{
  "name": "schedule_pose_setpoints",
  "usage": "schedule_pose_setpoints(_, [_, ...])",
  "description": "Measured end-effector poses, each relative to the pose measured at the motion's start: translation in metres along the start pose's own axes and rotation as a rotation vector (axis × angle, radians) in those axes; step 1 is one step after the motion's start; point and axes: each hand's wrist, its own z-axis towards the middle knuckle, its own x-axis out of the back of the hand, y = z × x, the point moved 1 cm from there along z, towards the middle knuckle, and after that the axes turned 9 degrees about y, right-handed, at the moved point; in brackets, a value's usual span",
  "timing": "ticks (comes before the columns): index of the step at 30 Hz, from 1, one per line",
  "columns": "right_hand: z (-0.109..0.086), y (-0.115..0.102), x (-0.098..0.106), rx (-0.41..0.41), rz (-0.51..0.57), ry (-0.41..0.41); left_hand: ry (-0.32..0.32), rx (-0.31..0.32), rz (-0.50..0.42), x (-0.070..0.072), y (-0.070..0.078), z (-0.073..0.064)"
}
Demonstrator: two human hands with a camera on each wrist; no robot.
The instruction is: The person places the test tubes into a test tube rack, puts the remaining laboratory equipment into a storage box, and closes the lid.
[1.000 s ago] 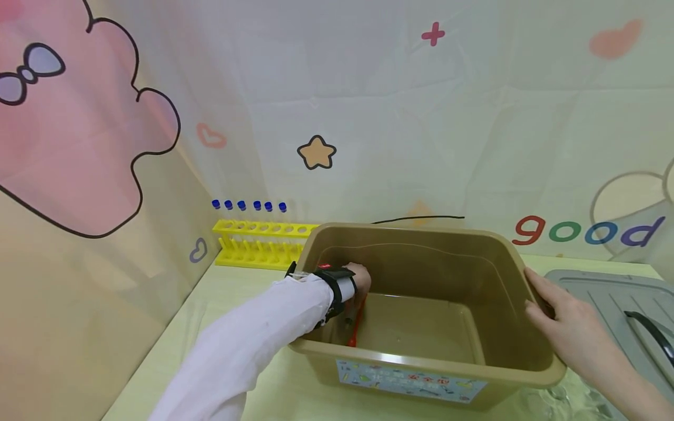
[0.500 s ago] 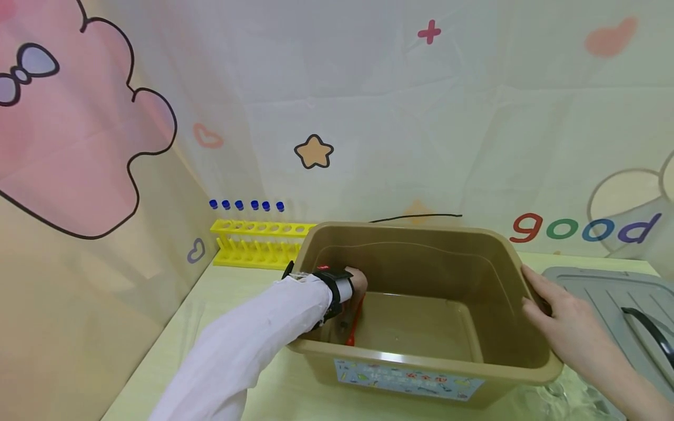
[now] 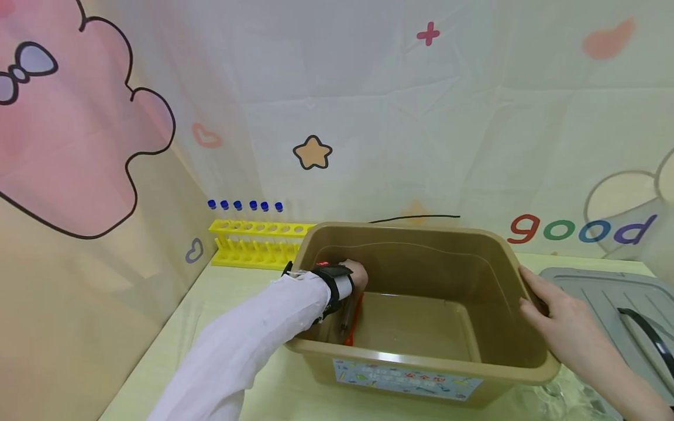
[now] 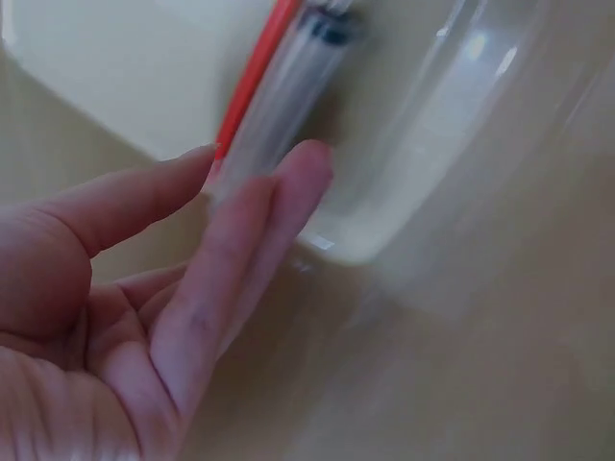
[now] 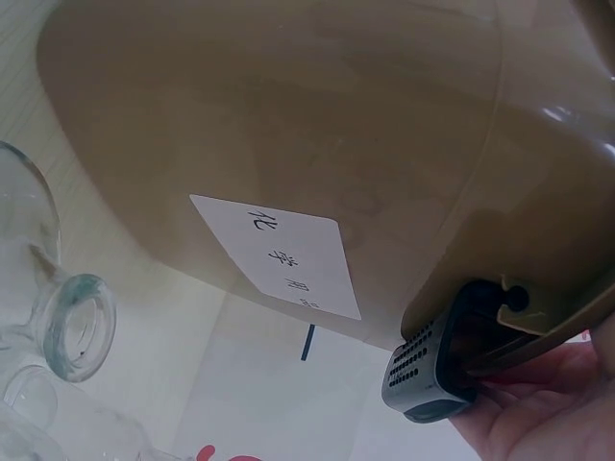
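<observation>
In the head view a brown plastic storage bin (image 3: 421,355) stands on the table. My left hand (image 4: 144,307) is down inside its left end, thumb and fingers apart and fairly straight. The fingertips are right at the end of a clear tube (image 4: 283,106) with a dark band, blurred in the left wrist view. A thin red stick (image 4: 255,82) lies alongside the tube, by the thumb tip. My right hand (image 3: 566,318) grips the bin's right rim. In the right wrist view its fingers curl under the rim beside a black-and-grey clip handle (image 5: 428,370).
A yellow test tube rack (image 3: 255,257) with blue-capped tubes stands behind the bin at left. A grey lid (image 3: 579,286) with a black handle lies at right. Clear glassware (image 5: 77,327) sits close to the bin's right side. Printed cloth (image 3: 368,128) hangs behind.
The head view has shifted slightly. My left wrist has shifted a little inside the bin, and more of the clear tube shows beside the red stick. The right hand stays on the rim.
</observation>
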Motion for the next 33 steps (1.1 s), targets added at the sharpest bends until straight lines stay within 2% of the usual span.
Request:
schedule_pose_setpoints(1, [0.000,-0.001,0.000,0.001,0.002,0.002,0.017,0.009,-0.012,0.011,-0.002,-0.013])
schedule_pose_setpoints(2, [0.000,-0.001,0.000,0.003,0.004,0.004,0.017,0.007,-0.001,0.029,-0.003,-0.033])
schedule_pose_setpoints(4, [0.000,-0.001,-0.001,0.004,0.008,0.004,0.031,-0.040,0.002,0.067,-0.008,-0.077])
schedule_pose_setpoints(7, [-0.001,0.000,-0.001,0.006,0.012,0.003,0.041,-0.053,-0.007,0.123,-0.012,-0.140])
schedule_pose_setpoints(8, [-0.001,0.000,-0.001,0.005,0.011,0.002,0.053,-0.071,-0.074,0.130,-0.015,-0.145])
schedule_pose_setpoints(9, [-0.001,0.001,-0.001,0.003,0.012,-0.002,0.048,-0.063,-0.163,0.138,-0.017,-0.151])
schedule_pose_setpoints(13, [-0.001,0.002,-0.001,0.002,0.019,-0.007,0.040,0.012,-0.477,0.176,-0.023,-0.181])
schedule_pose_setpoints(14, [-0.001,0.002,-0.001,0.002,0.019,-0.005,0.036,0.012,-0.542,0.182,-0.026,-0.185])
schedule_pose_setpoints(15, [-0.001,0.002,-0.001,0.003,0.020,-0.001,0.039,0.018,-0.549,0.196,-0.027,-0.201])
schedule_pose_setpoints(16, [-0.002,0.002,-0.001,0.004,0.017,0.004,0.059,0.001,-0.552,0.204,-0.028,-0.210])
schedule_pose_setpoints(21, [-0.001,0.001,-0.001,0.003,0.004,0.008,0.154,-0.118,-0.695,0.234,-0.043,-0.252])
schedule_pose_setpoints(24, [0.001,0.001,-0.001,0.005,0.005,0.002,0.212,-0.151,-0.805,0.244,-0.054,-0.271])
schedule_pose_setpoints(29, [0.000,0.001,-0.002,0.017,0.008,0.021,0.340,-0.157,-0.784,0.252,-0.076,-0.295])
schedule_pose_setpoints(33, [0.000,0.001,-0.003,0.021,0.010,0.031,0.423,-0.104,-0.785,0.249,-0.098,-0.309])
